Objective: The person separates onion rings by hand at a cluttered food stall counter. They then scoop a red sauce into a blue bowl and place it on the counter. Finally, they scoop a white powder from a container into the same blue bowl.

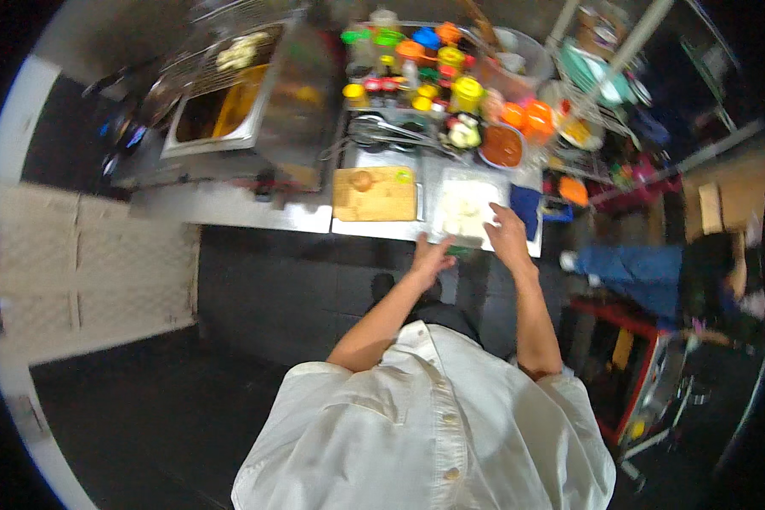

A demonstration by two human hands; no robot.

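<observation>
A clear tray of white food pieces (466, 207) lies on the steel counter before me. My right hand (507, 234) is at the tray's right side, fingers spread; whether its fingertips touch the food is unclear. Near the tray's lower left corner, my left hand (431, 259) has its fingers apart and shows nothing in it. A wooden cutting board (382, 207) with a round brown item (361, 181), perhaps an onion, lies left of the tray. A knife (420, 201) seems to lie along the board's right edge. The dark blue cloth (524, 210) is right of the tray.
Behind the tray stand a bowl of red sauce (502, 145), metal tongs (398, 132) and several capped bottles (414, 70). A deep fryer (220, 115) with wire baskets is at the left. To the right are a person in jeans (631, 271) and a red-framed cart (644, 357).
</observation>
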